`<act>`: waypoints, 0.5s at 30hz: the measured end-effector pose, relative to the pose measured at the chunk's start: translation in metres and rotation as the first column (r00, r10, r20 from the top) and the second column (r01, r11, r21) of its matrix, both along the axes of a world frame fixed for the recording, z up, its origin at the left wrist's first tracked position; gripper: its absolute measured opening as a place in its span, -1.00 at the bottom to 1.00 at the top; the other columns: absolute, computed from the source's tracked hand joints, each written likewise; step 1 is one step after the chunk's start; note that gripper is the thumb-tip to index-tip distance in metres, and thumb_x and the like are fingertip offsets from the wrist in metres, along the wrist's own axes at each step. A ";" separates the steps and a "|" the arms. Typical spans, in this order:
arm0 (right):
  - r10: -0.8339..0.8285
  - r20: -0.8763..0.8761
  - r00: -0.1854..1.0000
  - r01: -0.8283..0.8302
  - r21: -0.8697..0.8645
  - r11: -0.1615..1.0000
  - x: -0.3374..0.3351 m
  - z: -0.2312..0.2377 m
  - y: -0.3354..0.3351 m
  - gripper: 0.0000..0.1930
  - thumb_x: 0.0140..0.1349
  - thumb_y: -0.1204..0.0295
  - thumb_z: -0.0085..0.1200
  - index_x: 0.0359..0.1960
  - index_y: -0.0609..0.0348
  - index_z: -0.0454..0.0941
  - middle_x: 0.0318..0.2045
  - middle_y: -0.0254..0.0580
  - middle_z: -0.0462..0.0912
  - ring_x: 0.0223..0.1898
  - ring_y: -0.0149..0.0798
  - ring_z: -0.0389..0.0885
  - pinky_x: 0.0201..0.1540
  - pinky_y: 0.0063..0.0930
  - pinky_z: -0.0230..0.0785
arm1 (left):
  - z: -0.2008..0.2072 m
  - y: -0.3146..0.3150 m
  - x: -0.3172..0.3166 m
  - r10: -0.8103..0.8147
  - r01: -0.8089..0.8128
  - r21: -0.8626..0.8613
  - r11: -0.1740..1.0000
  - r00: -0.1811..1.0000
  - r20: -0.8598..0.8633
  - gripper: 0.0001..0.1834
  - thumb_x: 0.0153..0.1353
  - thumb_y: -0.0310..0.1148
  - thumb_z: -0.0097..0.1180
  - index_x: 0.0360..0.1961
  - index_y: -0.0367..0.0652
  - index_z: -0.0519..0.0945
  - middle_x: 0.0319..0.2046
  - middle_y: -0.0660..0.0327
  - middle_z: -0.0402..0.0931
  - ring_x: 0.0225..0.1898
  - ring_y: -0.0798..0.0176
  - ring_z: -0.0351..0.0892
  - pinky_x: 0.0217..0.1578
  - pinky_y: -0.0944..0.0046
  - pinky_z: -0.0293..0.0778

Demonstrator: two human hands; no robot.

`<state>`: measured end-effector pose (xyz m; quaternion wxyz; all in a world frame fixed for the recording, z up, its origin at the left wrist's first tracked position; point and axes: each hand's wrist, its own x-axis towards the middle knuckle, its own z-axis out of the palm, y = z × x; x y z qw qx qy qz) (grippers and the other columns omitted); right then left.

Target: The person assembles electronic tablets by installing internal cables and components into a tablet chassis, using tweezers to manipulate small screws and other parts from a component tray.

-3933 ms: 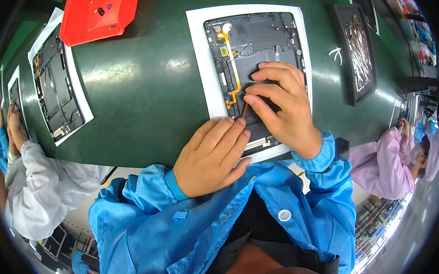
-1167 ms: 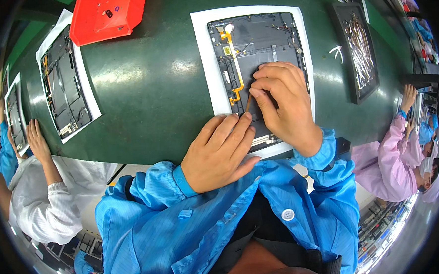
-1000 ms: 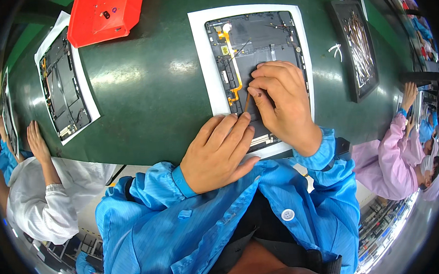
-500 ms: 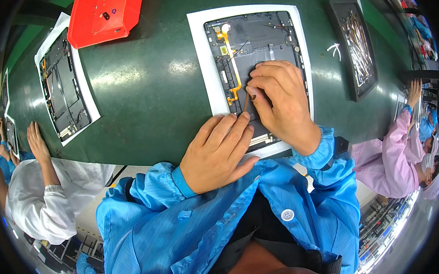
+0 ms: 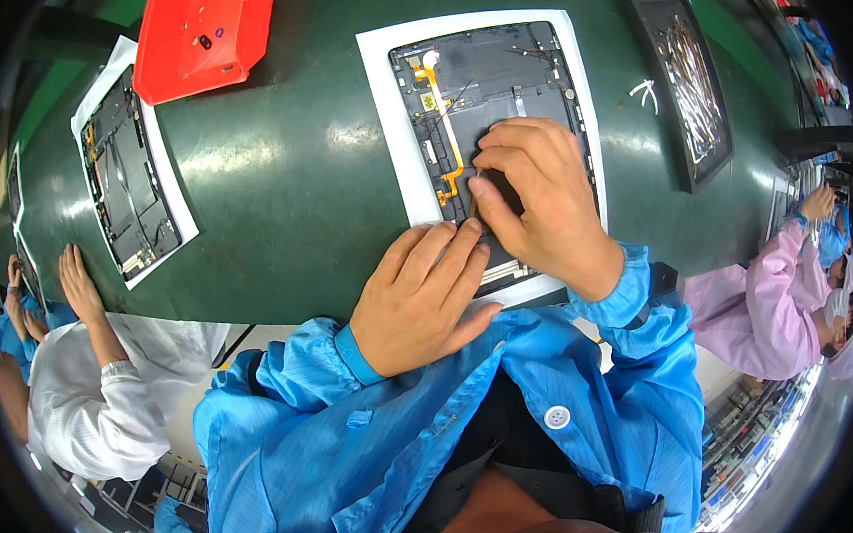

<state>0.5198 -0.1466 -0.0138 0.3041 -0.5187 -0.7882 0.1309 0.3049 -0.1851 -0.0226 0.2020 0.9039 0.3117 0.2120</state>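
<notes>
A dark tablet housing [image 5: 493, 65] with its inner parts exposed lies on a white sheet [image 5: 386, 104] in front of me. An orange flex cable [image 5: 452, 149] runs down its left side. My right hand [image 5: 538, 188] is over the housing's lower middle, thumb and fingers pinched on a thin brown strip [image 5: 474, 206], whose upper part the fingers hide. My left hand [image 5: 419, 301] lies flat with fingers stretched out, its fingertips on the housing's lower left beside the strip's lower end. Whether those fingertips press on the strip, I cannot make out.
A red bin [image 5: 199, 61] with small parts stands at the far left, near another opened tablet housing [image 5: 133, 185] on white paper. To the right are a white clip-like piece [image 5: 645, 94] and a black tray [image 5: 686, 98] of thin metallic strips. People sit on both sides along the green table [image 5: 278, 197].
My right thumb and fingertips have shifted slightly left along the brown strip, so less of it shows. My left hand stays almost still. The whole view has shifted a little.
</notes>
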 end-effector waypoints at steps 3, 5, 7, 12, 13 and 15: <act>0.018 0.020 1.000 -0.017 -0.040 0.999 -0.002 0.010 -0.004 -0.68 0.10 0.49 0.38 -0.10 0.23 0.59 0.01 -0.06 0.58 0.13 0.07 0.54 0.24 -0.02 0.35 | 0.000 0.000 -0.001 -0.003 0.003 0.009 1.000 1.000 -0.004 -0.34 0.05 -0.03 0.46 0.09 -0.26 0.67 0.24 0.03 0.54 0.23 -0.04 0.47 0.24 -0.08 0.45; 0.015 0.008 1.000 -0.015 -0.039 0.999 0.000 0.008 -0.005 -0.64 0.10 0.49 0.38 -0.07 0.25 0.58 0.02 -0.04 0.57 0.14 0.08 0.52 0.24 -0.02 0.35 | 0.000 -0.002 -0.001 -0.001 0.001 0.012 1.000 1.000 -0.006 -0.33 0.04 -0.04 0.47 0.09 -0.26 0.67 0.25 0.03 0.54 0.23 -0.05 0.47 0.24 -0.09 0.45; 0.003 -0.009 1.000 -0.003 -0.035 0.999 0.001 0.007 -0.006 -0.61 0.10 0.48 0.39 -0.04 0.26 0.57 0.04 -0.03 0.56 0.15 0.10 0.51 0.25 -0.01 0.35 | 0.003 -0.002 0.000 -0.007 0.007 0.019 1.000 1.000 -0.013 -0.33 0.03 -0.05 0.48 0.09 -0.26 0.67 0.25 0.03 0.54 0.22 -0.05 0.47 0.23 -0.10 0.45; -0.184 -0.035 0.982 0.187 0.108 0.976 0.004 -0.008 0.005 -0.59 0.16 0.44 0.40 0.02 0.29 0.56 0.04 0.03 0.56 0.14 0.16 0.52 0.21 -0.02 0.40 | 0.008 -0.003 0.003 0.002 -0.002 0.000 1.000 1.000 0.002 -0.35 0.00 -0.17 0.49 0.11 -0.27 0.65 0.26 0.02 0.54 0.22 -0.08 0.47 0.23 -0.10 0.44; -0.194 -0.046 0.980 0.199 0.122 0.972 0.004 -0.008 0.006 -0.59 0.16 0.44 0.40 0.02 0.29 0.56 0.04 0.03 0.56 0.14 0.16 0.52 0.21 -0.02 0.40 | 0.009 -0.003 0.003 -0.009 0.009 0.016 1.000 1.000 -0.007 -0.35 0.00 -0.17 0.49 0.11 -0.27 0.65 0.26 0.02 0.54 0.22 -0.08 0.47 0.23 -0.10 0.44; -0.245 -0.153 0.957 0.260 0.086 0.962 0.006 -0.006 0.008 -0.63 0.23 0.44 0.36 0.02 0.30 0.57 0.06 0.07 0.57 0.12 0.16 0.52 0.19 -0.02 0.41 | 0.011 -0.001 -0.001 0.007 0.005 -0.154 0.988 0.997 0.075 -0.33 0.10 -0.29 0.42 0.25 -0.30 0.56 0.33 -0.01 0.48 0.32 -0.12 0.42 0.34 -0.08 0.37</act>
